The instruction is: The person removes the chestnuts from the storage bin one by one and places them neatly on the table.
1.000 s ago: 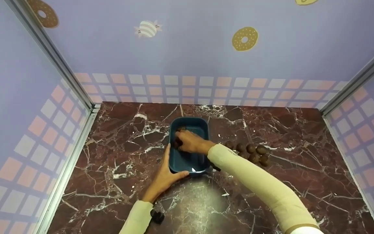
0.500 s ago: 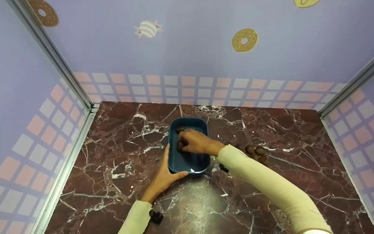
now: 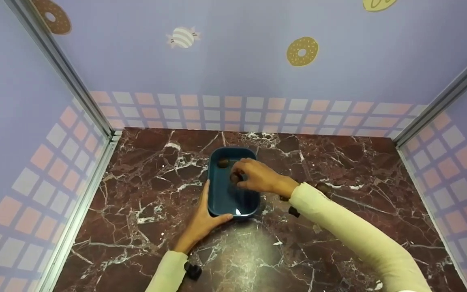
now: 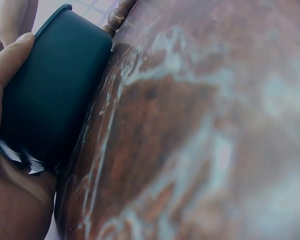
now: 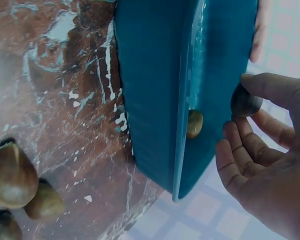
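Note:
A deep teal rectangular container (image 3: 233, 194) stands on the marbled tabletop in the head view. My left hand (image 3: 206, 221) grips its near left corner, thumb along the front rim and fingers against the left side. Above the container's opening, my right hand (image 3: 260, 176) pinches a brown chestnut (image 5: 246, 101) between thumb and fingertips. One other chestnut (image 3: 223, 162) lies inside at the far left; the right wrist view also shows a chestnut (image 5: 194, 124) in there. Part of the container floor is hidden behind my right hand.
Several chestnuts (image 5: 12, 172) lie on the table right of the container, mostly covered by my right sleeve (image 3: 347, 229) in the head view. Purple panels with a checked border (image 3: 233, 107) enclose the back and both sides.
My right hand has drawn up and to the right from the container's left side, a chestnut in its fingers, uncovering the chestnut inside. My left hand keeps its hold on the container.

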`<move>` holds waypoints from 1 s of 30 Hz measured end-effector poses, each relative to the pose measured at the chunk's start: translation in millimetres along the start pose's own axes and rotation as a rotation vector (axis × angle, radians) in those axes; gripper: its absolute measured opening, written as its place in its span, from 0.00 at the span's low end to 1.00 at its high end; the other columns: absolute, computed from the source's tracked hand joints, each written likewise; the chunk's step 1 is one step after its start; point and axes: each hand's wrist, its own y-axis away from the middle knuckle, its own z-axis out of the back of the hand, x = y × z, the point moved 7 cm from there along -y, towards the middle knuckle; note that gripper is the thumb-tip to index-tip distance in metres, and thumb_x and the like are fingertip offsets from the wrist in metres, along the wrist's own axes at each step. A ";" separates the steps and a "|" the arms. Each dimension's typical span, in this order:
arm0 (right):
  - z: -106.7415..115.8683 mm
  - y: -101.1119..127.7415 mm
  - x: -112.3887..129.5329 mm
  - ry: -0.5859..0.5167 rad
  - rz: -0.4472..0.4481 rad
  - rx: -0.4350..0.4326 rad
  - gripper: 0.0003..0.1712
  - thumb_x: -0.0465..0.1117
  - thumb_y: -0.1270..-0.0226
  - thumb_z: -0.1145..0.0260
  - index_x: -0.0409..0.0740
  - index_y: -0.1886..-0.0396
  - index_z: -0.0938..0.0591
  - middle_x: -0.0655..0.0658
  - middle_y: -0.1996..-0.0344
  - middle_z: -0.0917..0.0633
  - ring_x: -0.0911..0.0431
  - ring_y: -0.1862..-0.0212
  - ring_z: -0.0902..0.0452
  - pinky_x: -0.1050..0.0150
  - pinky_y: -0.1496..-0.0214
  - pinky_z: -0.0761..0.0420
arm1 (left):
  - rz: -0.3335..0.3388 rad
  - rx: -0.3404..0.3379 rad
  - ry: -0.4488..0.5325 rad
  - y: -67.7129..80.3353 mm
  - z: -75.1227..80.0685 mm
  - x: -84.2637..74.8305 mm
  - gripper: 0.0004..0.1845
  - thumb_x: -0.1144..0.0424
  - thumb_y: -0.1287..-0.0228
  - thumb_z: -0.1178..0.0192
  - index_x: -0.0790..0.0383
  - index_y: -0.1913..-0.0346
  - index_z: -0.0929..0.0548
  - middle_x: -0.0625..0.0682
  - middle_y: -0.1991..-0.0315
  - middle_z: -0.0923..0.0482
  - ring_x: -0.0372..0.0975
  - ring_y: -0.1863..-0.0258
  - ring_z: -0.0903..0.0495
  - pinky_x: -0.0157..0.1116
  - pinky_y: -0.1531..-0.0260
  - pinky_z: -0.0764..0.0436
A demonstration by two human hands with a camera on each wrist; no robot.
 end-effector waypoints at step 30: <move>34.2 76.9 -20.3 0.064 -0.024 -0.131 0.19 0.36 0.35 0.19 0.42 0.45 0.12 0.44 0.53 0.13 0.49 0.49 0.18 0.49 0.44 0.15 | 0.034 -0.012 -0.019 1.5 0.7 1.5 0.72 0.53 0.41 0.14 0.47 0.07 0.59 0.55 0.08 0.61 0.54 0.11 0.57 0.64 0.17 0.50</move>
